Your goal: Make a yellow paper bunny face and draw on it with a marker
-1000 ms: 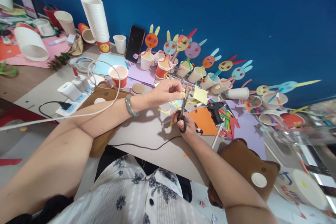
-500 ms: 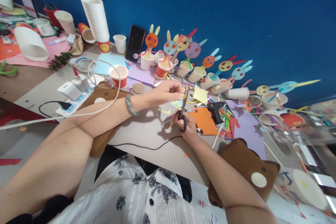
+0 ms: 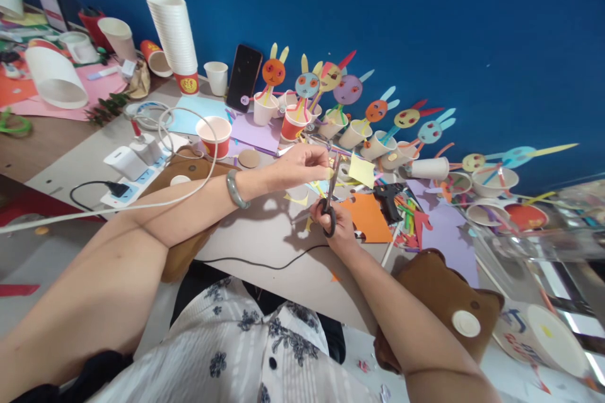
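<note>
My right hand [image 3: 334, 223] is closed round the black handles of a pair of scissors [image 3: 333, 192], whose blades point up and away over the table. Just left of the blades, my left hand [image 3: 302, 165] pinches a small yellow piece [image 3: 329, 172] between its fingertips; its outline is too small to make out. Behind the scissors lies a square of yellow paper [image 3: 362, 170]. An orange sheet [image 3: 371, 217] and a black glue gun [image 3: 387, 203] lie to the right of my right hand.
Paper cups with rabbit faces [image 3: 307, 85] line the blue wall. A phone [image 3: 244, 79] leans there beside a tall cup stack [image 3: 172, 34]. At the left, a white cable [image 3: 208, 176] loops over a power strip [image 3: 137, 186]. A brown cushion [image 3: 435, 296] sits under my right forearm.
</note>
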A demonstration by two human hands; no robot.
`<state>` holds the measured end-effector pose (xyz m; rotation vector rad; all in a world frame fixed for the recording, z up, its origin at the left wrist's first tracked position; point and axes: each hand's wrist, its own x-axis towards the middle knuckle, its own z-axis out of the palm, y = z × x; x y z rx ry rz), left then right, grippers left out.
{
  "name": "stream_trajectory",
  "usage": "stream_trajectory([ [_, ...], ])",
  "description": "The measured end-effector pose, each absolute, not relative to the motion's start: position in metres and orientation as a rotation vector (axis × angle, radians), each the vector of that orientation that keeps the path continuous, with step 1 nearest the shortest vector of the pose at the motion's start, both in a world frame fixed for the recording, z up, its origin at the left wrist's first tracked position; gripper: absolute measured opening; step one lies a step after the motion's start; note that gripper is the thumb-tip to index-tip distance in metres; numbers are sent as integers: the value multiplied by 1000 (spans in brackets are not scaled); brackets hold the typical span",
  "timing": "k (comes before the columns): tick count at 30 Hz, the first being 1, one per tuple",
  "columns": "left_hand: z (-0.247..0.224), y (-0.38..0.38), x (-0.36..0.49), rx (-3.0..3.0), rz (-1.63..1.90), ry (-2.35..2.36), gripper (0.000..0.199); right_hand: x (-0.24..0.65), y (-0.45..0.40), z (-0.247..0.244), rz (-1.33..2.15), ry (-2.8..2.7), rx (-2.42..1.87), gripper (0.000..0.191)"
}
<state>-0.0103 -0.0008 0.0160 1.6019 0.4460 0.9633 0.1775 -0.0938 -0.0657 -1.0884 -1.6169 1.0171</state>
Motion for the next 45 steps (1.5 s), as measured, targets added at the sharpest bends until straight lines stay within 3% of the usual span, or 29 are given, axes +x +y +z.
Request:
stream_trajectory([
  [45, 18, -1, -11, 1497, 966, 431, 18, 177, -91, -68, 1048, -1557, -1079, 54],
])
